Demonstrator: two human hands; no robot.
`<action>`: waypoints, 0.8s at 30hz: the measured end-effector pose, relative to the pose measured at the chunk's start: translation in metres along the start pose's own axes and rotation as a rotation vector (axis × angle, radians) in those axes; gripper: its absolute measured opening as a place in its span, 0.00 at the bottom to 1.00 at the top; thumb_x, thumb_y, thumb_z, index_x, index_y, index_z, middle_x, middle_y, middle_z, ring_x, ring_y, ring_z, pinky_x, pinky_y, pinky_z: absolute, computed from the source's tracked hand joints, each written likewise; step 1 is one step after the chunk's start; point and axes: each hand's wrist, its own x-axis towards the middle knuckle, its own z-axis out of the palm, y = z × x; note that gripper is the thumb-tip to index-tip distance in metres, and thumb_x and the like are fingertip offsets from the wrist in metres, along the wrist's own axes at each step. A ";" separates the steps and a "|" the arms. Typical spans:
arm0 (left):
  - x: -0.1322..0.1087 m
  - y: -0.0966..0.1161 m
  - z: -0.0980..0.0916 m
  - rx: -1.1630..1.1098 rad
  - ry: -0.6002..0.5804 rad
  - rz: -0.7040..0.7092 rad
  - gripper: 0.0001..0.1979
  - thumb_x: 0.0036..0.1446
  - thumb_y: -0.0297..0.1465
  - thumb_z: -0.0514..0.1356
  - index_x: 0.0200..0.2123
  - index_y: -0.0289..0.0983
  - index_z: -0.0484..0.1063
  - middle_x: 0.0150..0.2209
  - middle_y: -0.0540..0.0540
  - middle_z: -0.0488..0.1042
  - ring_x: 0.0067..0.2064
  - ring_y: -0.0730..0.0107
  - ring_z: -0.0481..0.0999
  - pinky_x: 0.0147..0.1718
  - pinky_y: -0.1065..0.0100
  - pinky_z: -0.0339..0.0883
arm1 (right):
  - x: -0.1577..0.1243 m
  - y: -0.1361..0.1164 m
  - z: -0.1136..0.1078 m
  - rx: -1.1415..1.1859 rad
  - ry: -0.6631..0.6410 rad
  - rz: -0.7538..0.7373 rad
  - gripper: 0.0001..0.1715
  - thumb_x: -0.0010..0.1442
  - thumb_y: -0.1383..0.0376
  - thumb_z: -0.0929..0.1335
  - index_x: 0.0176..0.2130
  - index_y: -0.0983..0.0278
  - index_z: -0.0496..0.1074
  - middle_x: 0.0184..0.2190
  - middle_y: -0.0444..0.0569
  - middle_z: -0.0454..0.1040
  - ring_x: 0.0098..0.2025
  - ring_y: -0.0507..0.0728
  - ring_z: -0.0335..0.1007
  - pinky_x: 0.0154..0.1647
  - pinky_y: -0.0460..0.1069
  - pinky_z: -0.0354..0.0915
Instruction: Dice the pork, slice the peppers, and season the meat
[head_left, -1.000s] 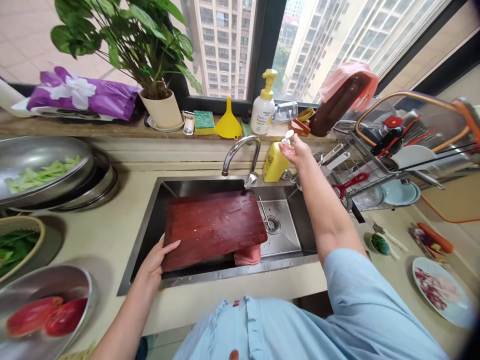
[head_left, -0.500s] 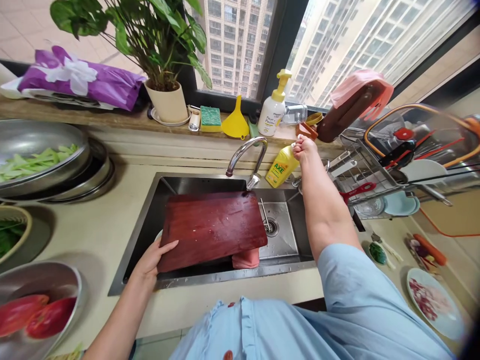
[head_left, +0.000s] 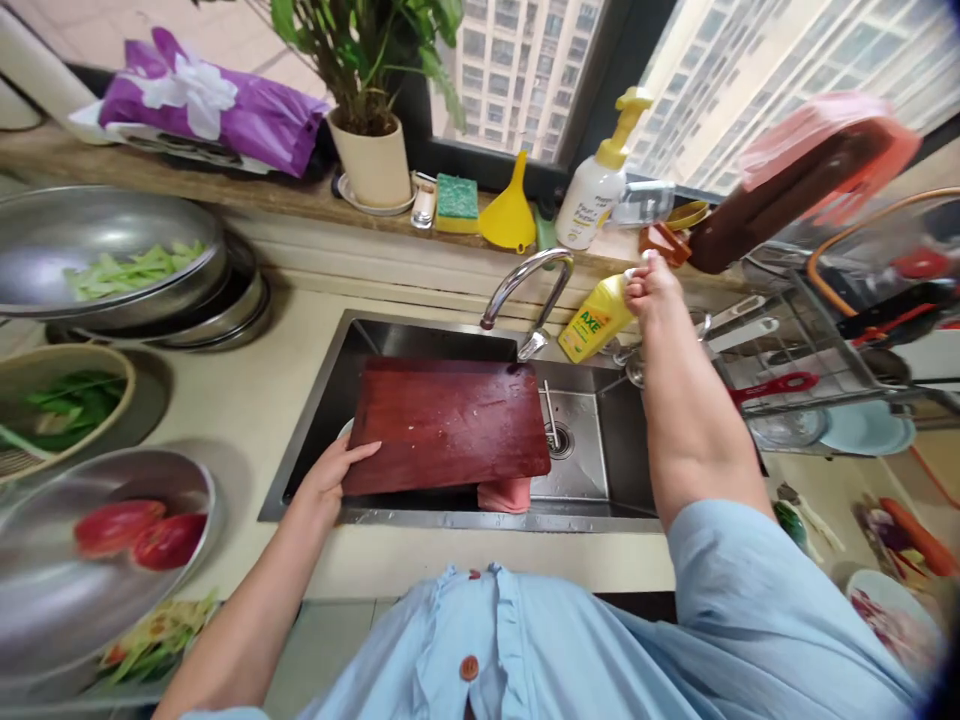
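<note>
A wet, dark red wooden cutting board (head_left: 454,425) lies slanted across the sink. My left hand (head_left: 330,475) grips its left edge, thumb on top and the other fingers hidden beneath. Behind the sink's right side, my right hand (head_left: 651,285) is closed around the top of a yellow dish soap bottle (head_left: 596,320) marked AXE, which leans to the right. Its cap is covered by my fingers. The chrome faucet (head_left: 536,265) arches over the board's back edge, and no water shows. A pink cloth (head_left: 505,495) pokes out under the board's front edge.
The sink (head_left: 581,522) has its drain exposed on the right. Metal bowls (head_left: 202,500) and a basket of greens (head_left: 127,375) stand left. On the ledge are a sponge (head_left: 457,203), a yellow funnel (head_left: 510,215) and a pump bottle (head_left: 592,205). A dish rack (head_left: 810,330) is at right.
The view has turned, so the sink and ledge items sit further right and slightly higher in the picture. Both hands keep their holds on the board and the bottle.
</note>
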 end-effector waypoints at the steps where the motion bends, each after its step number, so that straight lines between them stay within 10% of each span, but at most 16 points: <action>1: 0.001 -0.001 0.000 -0.002 -0.003 0.008 0.30 0.32 0.25 0.74 0.43 0.34 0.75 0.38 0.40 0.81 0.36 0.57 0.81 0.36 0.64 0.76 | -0.002 0.000 -0.006 0.014 0.040 -0.024 0.25 0.67 0.50 0.59 0.24 0.59 0.50 0.13 0.30 0.48 0.12 0.40 0.37 0.11 0.37 0.36; 4: 0.005 -0.001 0.000 0.003 -0.016 0.037 0.30 0.32 0.26 0.74 0.43 0.34 0.75 0.39 0.40 0.81 0.36 0.57 0.81 0.36 0.64 0.76 | -0.018 0.022 -0.018 -0.024 0.095 -0.092 0.26 0.69 0.51 0.50 0.23 0.59 0.49 0.14 0.31 0.45 0.12 0.41 0.36 0.13 0.38 0.37; 8: 0.010 0.004 0.006 0.023 -0.030 0.056 0.29 0.31 0.28 0.74 0.43 0.34 0.76 0.39 0.39 0.80 0.36 0.55 0.81 0.36 0.62 0.75 | -0.080 0.126 0.002 -0.252 -0.141 -0.046 0.18 0.65 0.57 0.62 0.26 0.60 0.57 0.15 0.34 0.54 0.15 0.45 0.50 0.15 0.39 0.51; 11: 0.012 0.009 0.011 0.027 -0.062 0.067 0.30 0.31 0.28 0.74 0.43 0.32 0.75 0.39 0.40 0.80 0.36 0.57 0.80 0.36 0.63 0.75 | -0.141 0.220 0.032 -0.712 -0.414 -0.322 0.12 0.67 0.58 0.59 0.39 0.59 0.67 0.32 0.45 0.72 0.38 0.53 0.71 0.37 0.48 0.70; 15: 0.015 0.013 0.011 0.034 -0.086 0.047 0.31 0.31 0.29 0.75 0.43 0.32 0.74 0.38 0.40 0.80 0.35 0.58 0.80 0.36 0.62 0.74 | -0.171 0.274 0.043 -1.136 -0.921 -0.678 0.18 0.63 0.62 0.64 0.52 0.61 0.68 0.58 0.57 0.66 0.63 0.63 0.57 0.61 0.60 0.58; 18: 0.021 0.018 0.011 0.067 -0.087 0.054 0.31 0.30 0.31 0.75 0.43 0.32 0.74 0.38 0.41 0.80 0.35 0.58 0.80 0.37 0.61 0.74 | -0.141 0.258 0.033 -0.972 -0.631 -0.635 0.16 0.62 0.63 0.64 0.49 0.63 0.70 0.52 0.56 0.71 0.56 0.61 0.65 0.55 0.57 0.64; 24: 0.045 0.050 0.020 0.172 -0.165 0.081 0.33 0.26 0.33 0.75 0.41 0.33 0.75 0.37 0.43 0.81 0.35 0.58 0.80 0.38 0.62 0.73 | -0.070 0.214 0.028 -0.283 -0.125 0.209 0.17 0.60 0.57 0.69 0.29 0.61 0.60 0.19 0.40 0.65 0.19 0.48 0.60 0.17 0.42 0.59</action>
